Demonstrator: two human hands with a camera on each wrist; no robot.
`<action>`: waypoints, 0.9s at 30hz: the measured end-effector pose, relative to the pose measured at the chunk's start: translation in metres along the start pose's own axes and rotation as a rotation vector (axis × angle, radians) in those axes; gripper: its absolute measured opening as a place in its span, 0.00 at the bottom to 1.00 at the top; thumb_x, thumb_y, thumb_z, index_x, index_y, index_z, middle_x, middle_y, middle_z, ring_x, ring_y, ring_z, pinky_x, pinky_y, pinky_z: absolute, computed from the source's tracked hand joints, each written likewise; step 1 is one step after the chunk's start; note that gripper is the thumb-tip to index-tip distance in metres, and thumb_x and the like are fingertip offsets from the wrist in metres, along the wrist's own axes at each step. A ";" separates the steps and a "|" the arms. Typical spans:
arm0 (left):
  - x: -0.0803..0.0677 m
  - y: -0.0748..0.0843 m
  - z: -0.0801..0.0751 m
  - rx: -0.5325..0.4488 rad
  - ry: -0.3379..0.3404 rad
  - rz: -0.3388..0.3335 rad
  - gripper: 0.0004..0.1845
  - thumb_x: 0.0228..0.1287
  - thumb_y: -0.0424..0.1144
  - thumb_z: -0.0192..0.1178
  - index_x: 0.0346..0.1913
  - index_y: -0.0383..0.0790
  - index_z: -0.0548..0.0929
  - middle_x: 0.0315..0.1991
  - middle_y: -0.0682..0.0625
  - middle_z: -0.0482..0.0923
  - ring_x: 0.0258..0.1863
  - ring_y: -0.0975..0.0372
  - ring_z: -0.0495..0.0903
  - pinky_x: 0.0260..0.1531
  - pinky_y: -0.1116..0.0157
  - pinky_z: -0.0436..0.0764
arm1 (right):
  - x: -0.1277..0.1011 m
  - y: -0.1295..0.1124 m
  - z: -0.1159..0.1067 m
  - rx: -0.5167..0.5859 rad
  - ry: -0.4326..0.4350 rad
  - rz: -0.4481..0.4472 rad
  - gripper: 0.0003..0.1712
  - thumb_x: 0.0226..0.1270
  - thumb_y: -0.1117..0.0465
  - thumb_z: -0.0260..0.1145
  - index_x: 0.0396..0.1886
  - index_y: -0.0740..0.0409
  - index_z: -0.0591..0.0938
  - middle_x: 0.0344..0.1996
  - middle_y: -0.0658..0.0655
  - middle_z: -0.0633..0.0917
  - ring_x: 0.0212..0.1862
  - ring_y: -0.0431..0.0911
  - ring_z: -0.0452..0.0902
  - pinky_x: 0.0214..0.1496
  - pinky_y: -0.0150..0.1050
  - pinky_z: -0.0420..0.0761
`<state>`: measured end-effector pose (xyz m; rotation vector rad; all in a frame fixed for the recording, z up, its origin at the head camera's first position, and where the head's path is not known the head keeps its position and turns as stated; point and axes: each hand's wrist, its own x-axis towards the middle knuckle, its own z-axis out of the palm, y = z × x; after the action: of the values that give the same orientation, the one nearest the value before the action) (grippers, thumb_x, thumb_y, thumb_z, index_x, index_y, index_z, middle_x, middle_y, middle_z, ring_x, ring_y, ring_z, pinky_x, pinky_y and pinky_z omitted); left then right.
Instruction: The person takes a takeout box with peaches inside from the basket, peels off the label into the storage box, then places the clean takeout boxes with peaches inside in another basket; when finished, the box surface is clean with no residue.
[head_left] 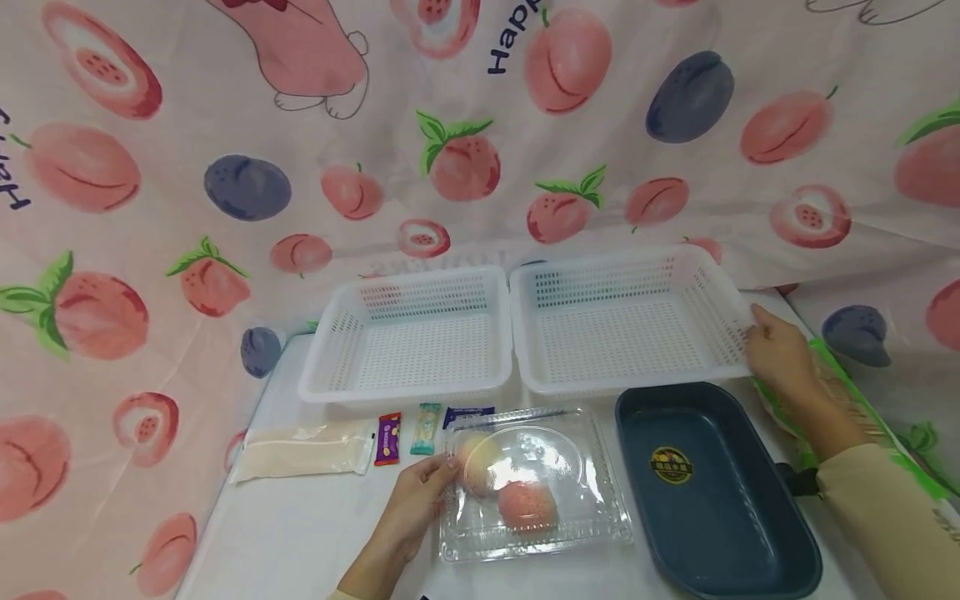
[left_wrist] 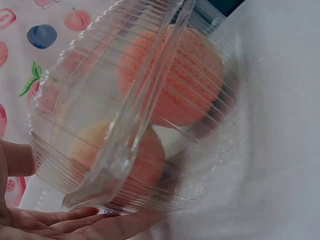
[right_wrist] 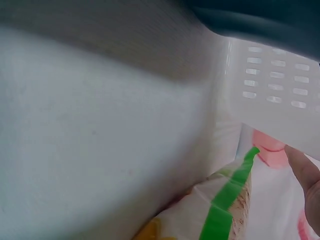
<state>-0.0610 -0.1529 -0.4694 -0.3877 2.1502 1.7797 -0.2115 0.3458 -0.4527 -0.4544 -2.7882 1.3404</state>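
My left hand (head_left: 411, 504) grips the left edge of a clear plastic clamshell box (head_left: 592, 492). In the left wrist view the thumb lies against the box's side and the fingers reach along beneath it. Through the lid show two round pieces, one rough pink piece (left_wrist: 172, 75) and one paler orange piece (left_wrist: 117, 155). My right hand (head_left: 783, 354) holds the right rim of the right-hand white basket (head_left: 630, 387); in the right wrist view one finger (right_wrist: 302, 170) meets the basket's edge. Both hollow baskets stand side by side, the left-hand basket (head_left: 405, 392) untouched.
A dark blue pan (head_left: 712, 500) with a round label lies right of the box. Small wrapped snacks (head_left: 387, 439) and a long pale packet (head_left: 300, 450) lie left. A green-edged bag (head_left: 847, 392) is by the right arm. Fruit-print cloth hangs behind.
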 end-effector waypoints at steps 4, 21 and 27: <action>-0.001 0.002 0.000 0.002 -0.013 0.015 0.36 0.81 0.51 0.54 0.71 0.18 0.68 0.71 0.24 0.69 0.71 0.34 0.70 0.65 0.39 0.78 | 0.000 -0.002 0.003 0.008 0.044 0.031 0.33 0.84 0.57 0.35 0.84 0.57 0.47 0.81 0.71 0.52 0.82 0.70 0.43 0.82 0.66 0.47; -0.004 0.011 0.006 -0.010 0.018 0.087 0.26 0.80 0.41 0.56 0.63 0.16 0.73 0.49 0.38 0.87 0.48 0.60 0.82 0.47 0.64 0.84 | 0.002 -0.004 0.003 0.041 0.087 0.013 0.33 0.83 0.59 0.37 0.84 0.60 0.52 0.80 0.73 0.56 0.81 0.70 0.50 0.82 0.66 0.52; -0.013 0.022 0.005 -0.078 0.086 0.074 0.20 0.78 0.38 0.59 0.60 0.23 0.75 0.47 0.44 0.89 0.39 0.66 0.81 0.33 0.71 0.79 | 0.000 -0.004 0.005 0.024 0.087 0.045 0.33 0.84 0.59 0.37 0.84 0.61 0.52 0.80 0.74 0.57 0.81 0.70 0.51 0.81 0.66 0.54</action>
<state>-0.0572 -0.1436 -0.4456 -0.4165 2.1840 1.9258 -0.2134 0.3400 -0.4532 -0.5637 -2.7051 1.3273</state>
